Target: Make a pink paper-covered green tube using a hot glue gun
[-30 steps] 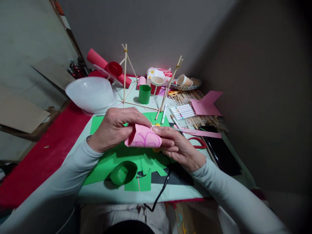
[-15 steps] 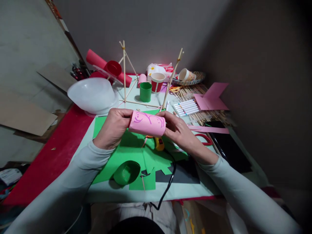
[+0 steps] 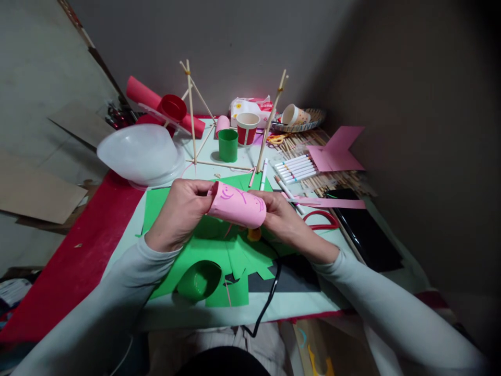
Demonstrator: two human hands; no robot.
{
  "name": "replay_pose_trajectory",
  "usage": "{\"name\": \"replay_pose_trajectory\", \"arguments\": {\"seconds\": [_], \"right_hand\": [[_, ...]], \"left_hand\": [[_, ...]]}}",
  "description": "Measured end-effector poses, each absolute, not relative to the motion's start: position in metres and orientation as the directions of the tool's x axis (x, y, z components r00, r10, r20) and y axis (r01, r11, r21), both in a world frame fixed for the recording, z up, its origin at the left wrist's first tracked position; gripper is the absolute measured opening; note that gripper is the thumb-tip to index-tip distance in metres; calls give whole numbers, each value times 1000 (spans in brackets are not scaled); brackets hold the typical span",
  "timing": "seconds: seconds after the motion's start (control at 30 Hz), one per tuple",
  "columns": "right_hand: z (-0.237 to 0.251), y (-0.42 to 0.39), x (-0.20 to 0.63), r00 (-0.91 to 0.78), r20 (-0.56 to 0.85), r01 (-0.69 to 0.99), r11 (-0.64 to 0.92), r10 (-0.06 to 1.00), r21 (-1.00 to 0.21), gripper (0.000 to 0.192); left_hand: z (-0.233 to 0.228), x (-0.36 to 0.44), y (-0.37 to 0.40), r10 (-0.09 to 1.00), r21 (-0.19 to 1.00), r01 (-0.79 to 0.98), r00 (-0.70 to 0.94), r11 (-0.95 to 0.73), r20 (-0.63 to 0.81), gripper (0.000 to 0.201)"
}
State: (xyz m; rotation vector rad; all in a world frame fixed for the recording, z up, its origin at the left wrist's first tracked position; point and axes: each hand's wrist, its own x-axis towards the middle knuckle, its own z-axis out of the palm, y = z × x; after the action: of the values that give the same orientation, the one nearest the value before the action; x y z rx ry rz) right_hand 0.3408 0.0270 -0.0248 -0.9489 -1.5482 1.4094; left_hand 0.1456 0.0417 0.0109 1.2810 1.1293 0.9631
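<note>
Between my two hands is a pink paper tube (image 3: 237,205) with purple marker drawings on its side, held above the table. My left hand (image 3: 180,209) pinches its left end, thumb and fingers at the open rim. My right hand (image 3: 284,219) grips the right end, its fingertips partly hidden behind the paper. Beneath the tube lie green paper sheets (image 3: 211,256), some cut with notches. Partly covered by the tube is a small yellow tool (image 3: 254,235). A green paper ring (image 3: 199,280) rests near the table's front edge.
Behind my hands stand a wooden stick frame (image 3: 191,115), a green cup (image 3: 228,146) and a red-and-white paper cup (image 3: 247,130). White plastic bowls (image 3: 139,154) sit left. Markers (image 3: 295,168), red-handled scissors (image 3: 321,220) and a black phone-like slab (image 3: 368,235) lie right. A black cable (image 3: 273,292) crosses the front.
The pink tube has tilted, its right end dropping lower and its left opening showing more. Both hands keep hold of it. The whole view has shifted slightly.
</note>
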Motion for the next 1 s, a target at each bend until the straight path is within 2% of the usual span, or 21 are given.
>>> {"name": "replay_pose_trajectory", "arguments": {"seconds": [0.17,0.3,0.37,0.5,0.63,0.77,0.87,1.0], "right_hand": [[-27,24,338,-372,21,-37,7,928,-999,26],[-24,25,338,-343,-5,-58,-27,939,-998,29],[-23,26,338,-333,-8,-64,-31,943,-997,29],[-24,26,337,-298,-9,-72,-32,954,-997,24],[-32,27,336,-260,-5,-100,-32,966,-994,24],[-37,27,335,-226,7,-97,-16,974,-995,24],[-36,28,336,-192,39,-74,25,981,-997,24],[-34,32,340,-122,115,-20,113,986,-993,20]], "left_hand": [[13,146,41,983,991,124,182,-50,26,15],[20,143,35,961,942,194,6,-273,277,15],[25,142,32,934,903,255,4,-346,356,10],[27,141,29,947,916,248,144,-316,288,11],[23,140,29,964,942,227,150,-249,219,11],[22,140,26,958,937,211,141,-277,251,11],[22,140,25,953,937,198,150,-289,262,7],[22,138,27,958,953,182,204,-242,204,3]]}}
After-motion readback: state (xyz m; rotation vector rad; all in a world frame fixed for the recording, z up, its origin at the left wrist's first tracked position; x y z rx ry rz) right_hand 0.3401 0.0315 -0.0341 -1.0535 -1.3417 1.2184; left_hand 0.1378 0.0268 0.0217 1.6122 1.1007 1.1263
